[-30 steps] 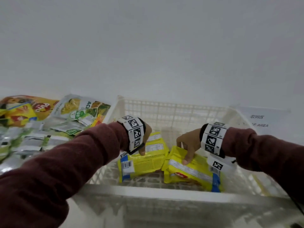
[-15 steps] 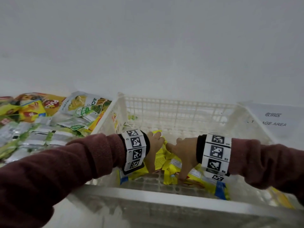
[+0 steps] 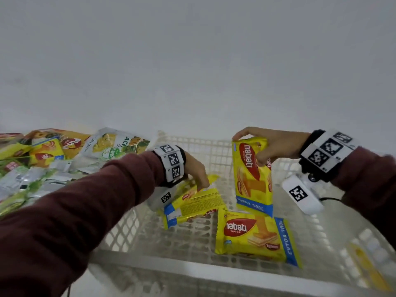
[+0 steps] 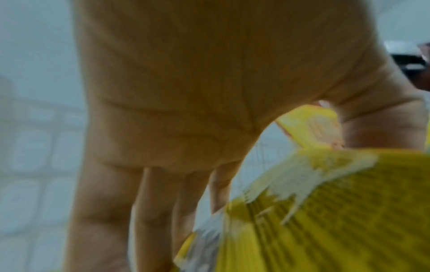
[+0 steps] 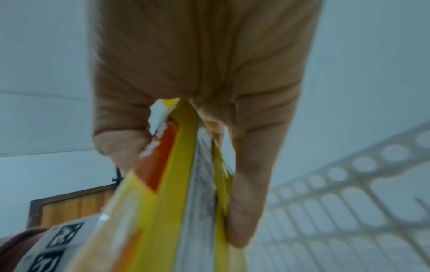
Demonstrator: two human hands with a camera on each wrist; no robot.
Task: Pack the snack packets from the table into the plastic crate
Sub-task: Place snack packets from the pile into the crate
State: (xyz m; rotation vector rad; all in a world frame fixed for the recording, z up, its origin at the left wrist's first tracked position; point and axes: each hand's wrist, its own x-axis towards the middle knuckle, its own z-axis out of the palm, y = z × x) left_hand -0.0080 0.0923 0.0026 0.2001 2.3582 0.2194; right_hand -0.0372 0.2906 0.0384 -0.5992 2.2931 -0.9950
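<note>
A white plastic crate [image 3: 214,273] fills the lower middle of the head view. My right hand [image 3: 260,150] pinches a yellow Nabati wafer packet [image 3: 252,179] by its top edge and holds it upright over the crate floor. A second packet seems pressed behind it. In the right wrist view, my right hand [image 5: 186,114] has the thumb and fingers clamped on the packet edge [image 5: 177,184]. My left hand [image 3: 202,183] grips a tilted yellow packet [image 3: 192,203] at the crate's left side. The same packet [image 4: 337,220] looks blurred in the left wrist view. Another Nabati packet [image 3: 252,239] lies flat on the crate floor.
A heap of green, silver and yellow snack packets [image 3: 64,159] covers the table left of the crate. A yellow object [image 3: 368,269] shows through the crate's right wall. A plain white wall stands behind. The right wrist view shows a wooden door [image 5: 69,206].
My right hand has lifted a yellow packet off the crate floor and stood it upright. My left hand has tipped its packet up on the left. One packet now lies uncovered on the floor.
</note>
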